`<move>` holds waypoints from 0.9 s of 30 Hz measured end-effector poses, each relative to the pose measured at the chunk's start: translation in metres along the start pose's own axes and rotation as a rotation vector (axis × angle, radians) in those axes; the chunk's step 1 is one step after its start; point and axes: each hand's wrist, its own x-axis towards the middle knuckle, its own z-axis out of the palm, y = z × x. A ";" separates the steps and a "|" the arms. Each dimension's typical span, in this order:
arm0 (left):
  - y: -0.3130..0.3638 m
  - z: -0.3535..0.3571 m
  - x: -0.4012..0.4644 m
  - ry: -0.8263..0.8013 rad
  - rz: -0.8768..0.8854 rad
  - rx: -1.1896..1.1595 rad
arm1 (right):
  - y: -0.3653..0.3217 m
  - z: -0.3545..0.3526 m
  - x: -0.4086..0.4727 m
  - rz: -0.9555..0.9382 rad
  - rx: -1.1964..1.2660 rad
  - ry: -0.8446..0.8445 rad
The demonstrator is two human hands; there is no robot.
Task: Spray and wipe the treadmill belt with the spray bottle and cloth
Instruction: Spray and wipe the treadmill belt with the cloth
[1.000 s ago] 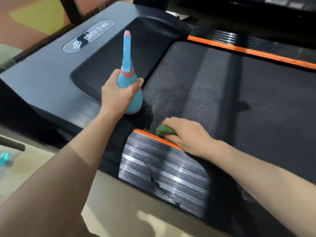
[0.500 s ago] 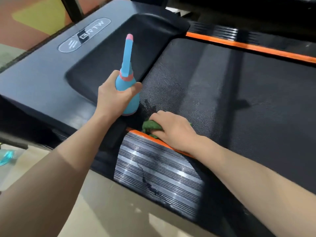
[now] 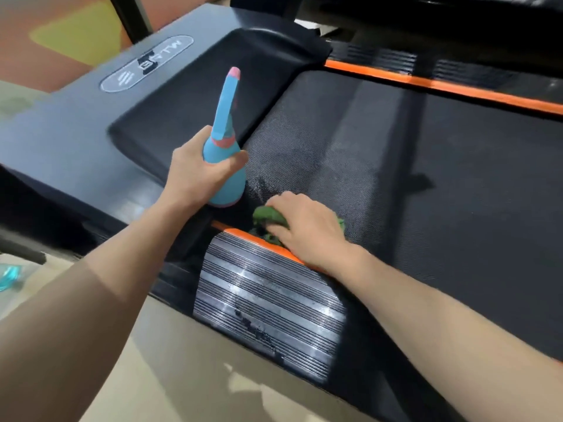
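My left hand grips a blue spray bottle with a pink tip and collar, held upright above the near left corner of the black treadmill belt. To its right, my right hand presses a crumpled green cloth onto the belt's corner, right beside the orange strip. Most of the cloth is hidden under my fingers. A pale damp patch shows on the belt just beyond the cloth.
A ribbed silver side rail with dark smears lies in front of my right hand. The dark motor cover with an oval logo plate sits to the left. An orange strip lines the belt's far side. Beige floor lies below.
My right hand has slid the green cloth a little up and left along the belt's corner, so more cloth shows. My left hand has kept hold of the bottle, nozzle now tilted slightly right.
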 end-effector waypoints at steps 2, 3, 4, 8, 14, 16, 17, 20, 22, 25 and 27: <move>0.000 0.000 -0.002 -0.015 -0.019 -0.012 | 0.005 -0.007 -0.017 -0.007 0.062 -0.052; 0.000 -0.001 -0.003 -0.018 -0.026 -0.022 | 0.012 -0.012 -0.028 -0.014 0.100 -0.091; -0.001 -0.001 -0.005 -0.017 -0.031 -0.039 | 0.020 -0.017 -0.038 -0.020 0.111 -0.115; -0.006 0.001 -0.014 -0.009 -0.050 -0.068 | 0.047 -0.023 -0.059 -0.208 -0.054 -0.053; -0.011 0.007 -0.027 0.026 -0.081 -0.127 | 0.093 -0.032 -0.028 0.046 -0.293 0.176; -0.008 0.013 -0.026 0.060 -0.086 -0.128 | 0.097 -0.036 -0.014 0.416 -0.282 0.232; -0.007 0.015 -0.024 0.076 -0.085 -0.127 | 0.090 -0.032 -0.010 0.477 -0.299 0.223; -0.004 0.019 -0.021 0.072 -0.080 -0.123 | 0.044 -0.017 -0.016 0.261 -0.249 0.079; -0.004 0.020 -0.022 0.076 -0.083 -0.117 | 0.032 -0.020 -0.029 0.069 -0.184 -0.018; -0.002 0.024 -0.024 0.092 -0.073 -0.115 | 0.073 -0.031 -0.018 -0.029 -0.305 -0.021; -0.002 0.027 -0.024 0.102 -0.067 -0.120 | 0.105 -0.041 0.002 0.230 -0.348 0.095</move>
